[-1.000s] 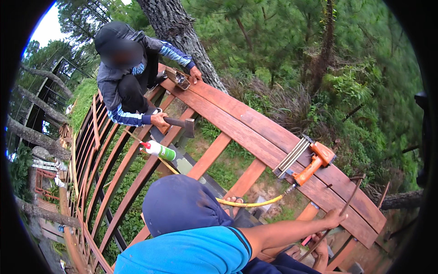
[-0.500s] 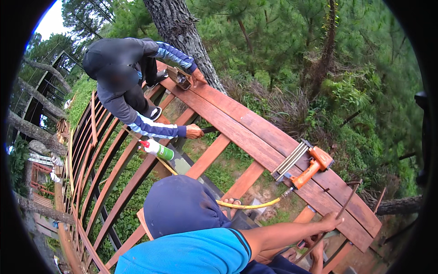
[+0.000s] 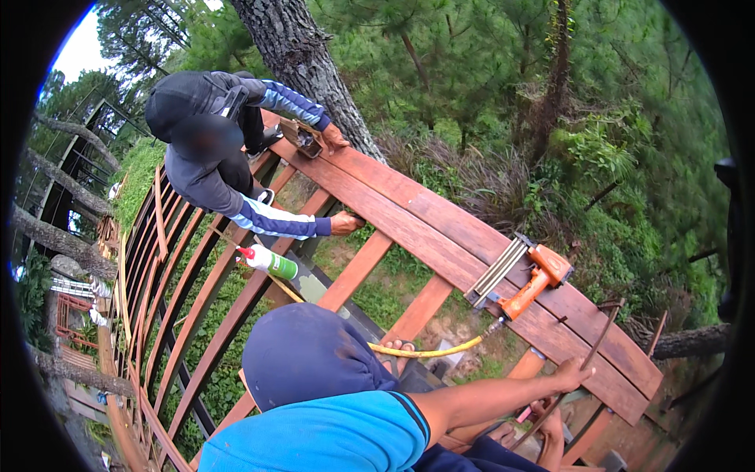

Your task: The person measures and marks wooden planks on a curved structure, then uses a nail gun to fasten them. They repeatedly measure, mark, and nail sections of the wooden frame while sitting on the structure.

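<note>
Neither of my hands is in view. Close below, a person in a blue shirt and dark cap reaches an arm over the red-brown deck boards [image 3: 440, 244]; that hand [image 3: 570, 374] is on a thin rusty rod [image 3: 602, 338]. Beneath that arm another hand [image 3: 543, 411] is near a small pink-red object, partly hidden; I cannot tell whose hand it is. An orange nail gun [image 3: 535, 285] lies on the boards, joined to a yellow air hose [image 3: 432, 355]. At the far left, a crouching person in grey has one hand [image 3: 333, 137] by a box and the other [image 3: 344, 223] at the board's edge.
A white glue bottle [image 3: 270, 261] with a red cap lies on the framing. Curved joists [image 3: 228, 330] run down the left, with open gaps and plants beneath. A tree trunk [image 3: 299, 67] rises beside the far boards, and a wooded slope drops off to the right.
The far person's lower hand has moved right to the board's edge; the dark handle it held now barely shows. The near person's hand stays at the rod. My view has shifted slightly.
</note>
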`<state>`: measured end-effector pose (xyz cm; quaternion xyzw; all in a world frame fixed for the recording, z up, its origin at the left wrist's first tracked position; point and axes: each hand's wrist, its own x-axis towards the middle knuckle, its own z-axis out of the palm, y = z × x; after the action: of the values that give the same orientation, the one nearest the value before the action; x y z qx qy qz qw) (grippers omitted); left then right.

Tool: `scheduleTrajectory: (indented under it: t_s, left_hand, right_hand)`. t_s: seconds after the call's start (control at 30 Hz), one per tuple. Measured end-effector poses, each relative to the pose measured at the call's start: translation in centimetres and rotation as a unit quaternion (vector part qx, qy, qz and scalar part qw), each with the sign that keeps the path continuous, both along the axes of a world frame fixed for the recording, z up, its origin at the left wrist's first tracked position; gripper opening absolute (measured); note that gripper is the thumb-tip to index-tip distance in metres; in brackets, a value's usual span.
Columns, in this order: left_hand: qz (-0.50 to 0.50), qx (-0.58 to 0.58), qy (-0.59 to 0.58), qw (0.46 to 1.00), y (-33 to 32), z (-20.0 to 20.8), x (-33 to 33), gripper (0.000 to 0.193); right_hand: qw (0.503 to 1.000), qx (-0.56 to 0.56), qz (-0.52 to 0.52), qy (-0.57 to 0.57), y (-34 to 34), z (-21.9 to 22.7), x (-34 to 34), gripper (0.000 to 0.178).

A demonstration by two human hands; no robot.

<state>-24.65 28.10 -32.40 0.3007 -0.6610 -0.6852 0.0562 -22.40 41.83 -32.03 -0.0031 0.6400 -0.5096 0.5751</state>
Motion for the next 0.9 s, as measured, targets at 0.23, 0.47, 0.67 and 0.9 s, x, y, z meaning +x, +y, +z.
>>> scheduleTrajectory:
  t_s: [0.23, 0.47, 0.67, 0.9]
  left_hand:
    - [-0.020, 0.015, -0.001, 1.000, -0.1, -0.2, -0.2, 0.048]
    - [-0.014, 0.020, -0.004, 1.000, -0.3, 0.2, -0.1, 0.048]
    - [-0.032, 0.032, -0.006, 0.999, -0.6, 0.3, 0.0, 0.050]
    - [-0.023, 0.005, -0.008, 1.000, -0.3, 0.0, 0.0, 0.054]
  right_hand:
    - [0.995, 0.034, 0.047, 0.082, -1.0, 1.1, 0.1, 0.034]
    - [0.998, 0.018, 0.034, 0.057, -0.8, 0.6, -0.1, 0.035]
    - [0.998, 0.027, 0.015, 0.048, -0.8, 0.5, 0.3, 0.036]
    - [0.999, -0.035, 0.014, -0.013, -0.5, -0.3, 0.1, 0.037]
